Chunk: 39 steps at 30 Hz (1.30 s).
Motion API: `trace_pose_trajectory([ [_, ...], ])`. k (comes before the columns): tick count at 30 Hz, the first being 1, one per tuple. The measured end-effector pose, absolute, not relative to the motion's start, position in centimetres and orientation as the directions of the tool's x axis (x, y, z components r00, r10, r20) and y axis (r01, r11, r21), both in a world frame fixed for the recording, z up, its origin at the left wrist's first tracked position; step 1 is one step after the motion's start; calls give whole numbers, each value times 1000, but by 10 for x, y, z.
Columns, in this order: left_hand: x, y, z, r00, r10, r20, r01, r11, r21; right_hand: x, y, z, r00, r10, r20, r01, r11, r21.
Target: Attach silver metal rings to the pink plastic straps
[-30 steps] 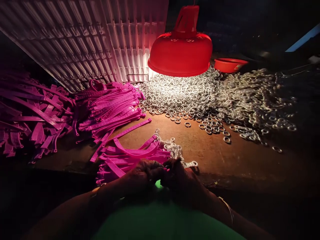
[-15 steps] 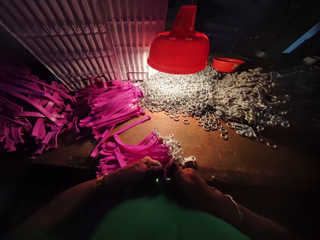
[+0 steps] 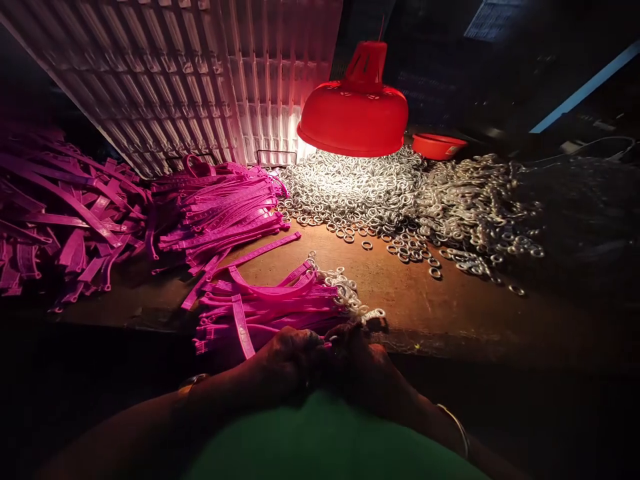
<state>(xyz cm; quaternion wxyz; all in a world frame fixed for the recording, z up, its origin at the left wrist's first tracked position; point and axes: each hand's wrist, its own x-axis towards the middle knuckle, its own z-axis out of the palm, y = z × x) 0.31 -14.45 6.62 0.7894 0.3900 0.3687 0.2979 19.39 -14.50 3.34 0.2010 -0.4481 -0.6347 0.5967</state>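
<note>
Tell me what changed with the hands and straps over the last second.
Hardly anything: both hands, left and right, stay pressed together at the table edge, working something small. The finished straps, ring pile and lamp lie as before; only the camera shifted.

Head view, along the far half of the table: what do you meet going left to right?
Loose pink straps → stacked pink straps → lit heap of metal rings under the red lamp shade → red bowl → dimmer heap of metal clasps.

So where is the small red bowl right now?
In the head view the small red bowl sits far back, right of centre, just right of the red lamp shade and behind the pile of metal rings.
</note>
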Motion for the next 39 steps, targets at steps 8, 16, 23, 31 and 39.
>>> trace_pose_trajectory([
  [8,6,-133,55,556,749,-361,-150,517,843,199,-138,40,-583,798,-152,472,179,-863],
  [16,5,-115,45,658,655,-372,-139,591,794,189,-113,62,-672,619,-407,659,250,-709],
  [23,4,-112,49,587,694,-417,-206,626,752,186,-103,67,-710,657,-253,572,328,-752],
  [31,1,-115,52,520,726,-450,-201,616,762,191,-108,46,-698,705,-123,428,273,-861],
  [39,0,-116,51,481,749,-456,-222,608,763,190,-107,47,-710,703,-43,470,427,-773],
])
